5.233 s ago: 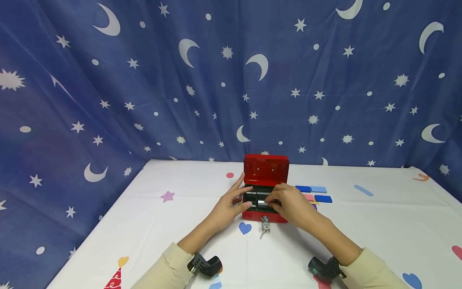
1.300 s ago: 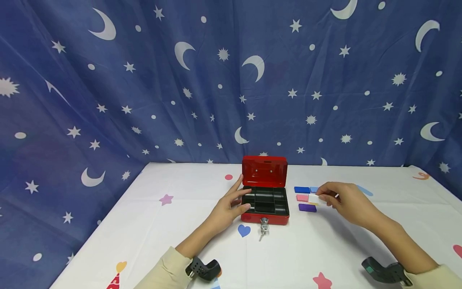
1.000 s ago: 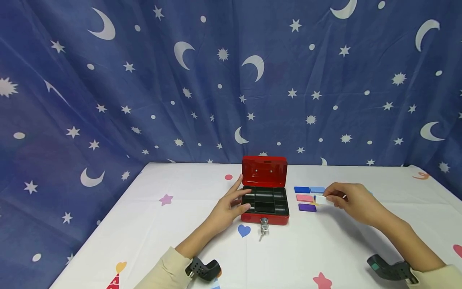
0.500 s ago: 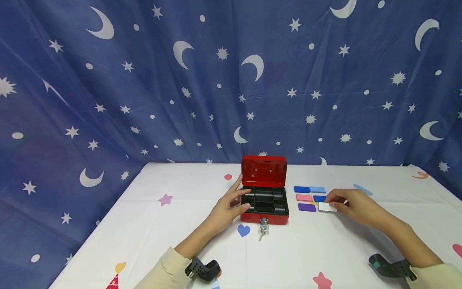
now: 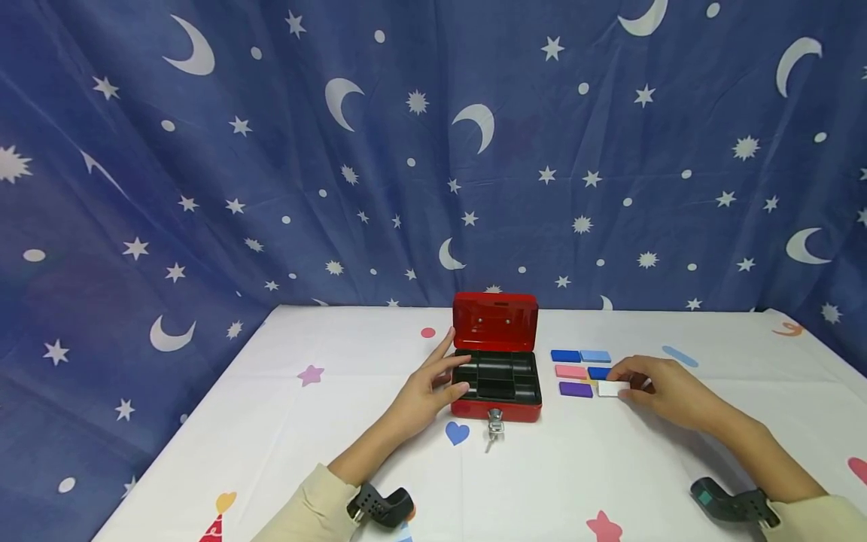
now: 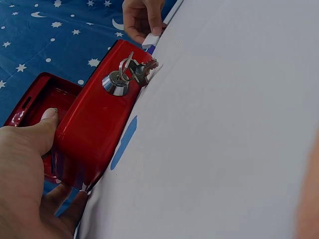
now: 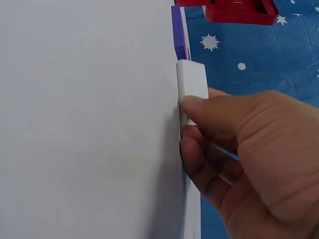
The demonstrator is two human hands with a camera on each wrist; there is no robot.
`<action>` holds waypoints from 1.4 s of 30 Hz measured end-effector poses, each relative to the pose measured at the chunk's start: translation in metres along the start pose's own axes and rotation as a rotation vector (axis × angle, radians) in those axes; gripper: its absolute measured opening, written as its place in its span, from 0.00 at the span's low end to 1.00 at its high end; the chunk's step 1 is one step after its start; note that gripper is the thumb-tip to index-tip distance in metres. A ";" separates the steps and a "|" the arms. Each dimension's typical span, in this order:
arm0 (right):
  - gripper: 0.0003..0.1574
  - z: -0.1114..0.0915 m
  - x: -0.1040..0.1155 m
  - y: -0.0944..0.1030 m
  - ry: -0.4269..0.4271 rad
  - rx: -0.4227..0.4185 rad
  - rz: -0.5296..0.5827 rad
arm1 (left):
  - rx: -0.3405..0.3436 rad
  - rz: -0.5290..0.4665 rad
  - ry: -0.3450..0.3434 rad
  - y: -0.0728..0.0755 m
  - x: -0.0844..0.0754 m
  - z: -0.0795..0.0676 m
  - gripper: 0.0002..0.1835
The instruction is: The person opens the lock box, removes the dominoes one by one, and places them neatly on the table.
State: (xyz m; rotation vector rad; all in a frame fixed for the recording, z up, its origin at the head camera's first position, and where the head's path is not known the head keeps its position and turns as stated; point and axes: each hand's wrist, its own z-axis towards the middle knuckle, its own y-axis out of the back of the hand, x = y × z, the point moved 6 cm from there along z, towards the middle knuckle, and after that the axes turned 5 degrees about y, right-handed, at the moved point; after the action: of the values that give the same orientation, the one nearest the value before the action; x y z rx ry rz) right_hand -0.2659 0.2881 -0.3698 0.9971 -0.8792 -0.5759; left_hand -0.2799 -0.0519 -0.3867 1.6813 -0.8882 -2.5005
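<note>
In the head view my right hand (image 5: pixel 653 388) pinches a small white block (image 5: pixel 609 389) between thumb and fingers. The block lies low at the table, beside a purple block (image 5: pixel 576 389); in the right wrist view the thumb rests on its face. My left hand (image 5: pixel 427 388) rests spread along the left side of a red cash box (image 5: pixel 497 410) with its lid (image 5: pixel 496 320) raised. In the left wrist view the thumb reaches over the box's rim, while other fingers lie against its outer side. Black compartments (image 5: pixel 497 367) show inside the box.
Behind the white block lie a pink block (image 5: pixel 571 372), two dark blue ones, a light blue block (image 5: pixel 595 356) and a partly hidden yellow one. Keys (image 6: pixel 142 72) hang from the front lock. A blue star-patterned curtain (image 5: pixel 379 188) rises behind the white-covered table (image 5: pixel 339 429).
My right hand has left the box, carried the white block to the right, and brought it down beside the purple block, in front of the dark blue one. My left hand stays at the box.
</note>
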 end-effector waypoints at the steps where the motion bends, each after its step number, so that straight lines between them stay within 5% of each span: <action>1: 0.13 0.000 0.000 0.000 0.000 -0.005 -0.002 | -0.001 0.000 0.000 0.000 0.000 0.000 0.27; 12: 0.13 -0.001 0.001 0.001 0.004 -0.060 -0.036 | -0.005 -0.021 -0.001 0.000 -0.001 -0.002 0.28; 42: 0.11 0.001 0.000 0.000 -0.002 -0.041 -0.018 | 0.002 -0.044 -0.019 0.000 0.000 0.000 0.27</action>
State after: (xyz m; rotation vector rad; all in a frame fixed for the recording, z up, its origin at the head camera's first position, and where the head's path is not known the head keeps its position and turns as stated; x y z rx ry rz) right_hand -0.2664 0.2875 -0.3694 0.9686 -0.8581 -0.6084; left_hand -0.2797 -0.0523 -0.3862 1.6987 -0.8650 -2.5491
